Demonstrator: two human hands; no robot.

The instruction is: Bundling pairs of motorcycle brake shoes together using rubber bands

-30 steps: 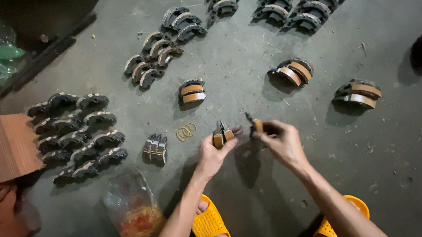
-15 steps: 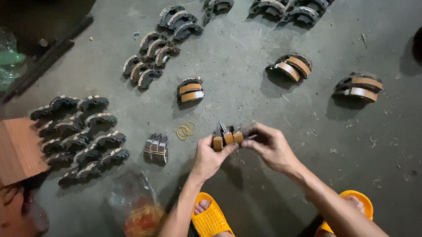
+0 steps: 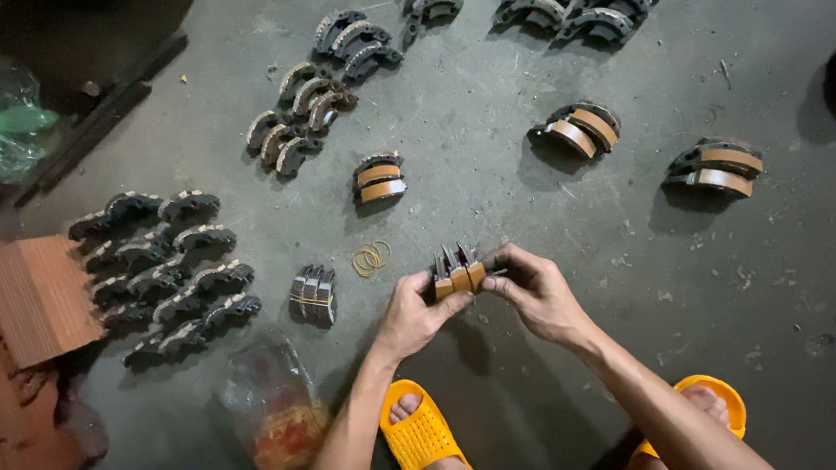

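Tan-lined curved metal shoes (image 3: pixel 458 273) pinched between left hand (image 3: pixel 412 310) and right hand (image 3: pixel 539 292).

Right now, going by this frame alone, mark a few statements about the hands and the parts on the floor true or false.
1. Both hands, left hand and right hand, hold the small stack of curved parts. True.
2. The rubber bands lie on the concrete floor. True.
3. The person wears blue shoes. False: yellow sandals.
4. The clear bag hangs from the right hand. False: it lies on the floor, beside the left forearm.
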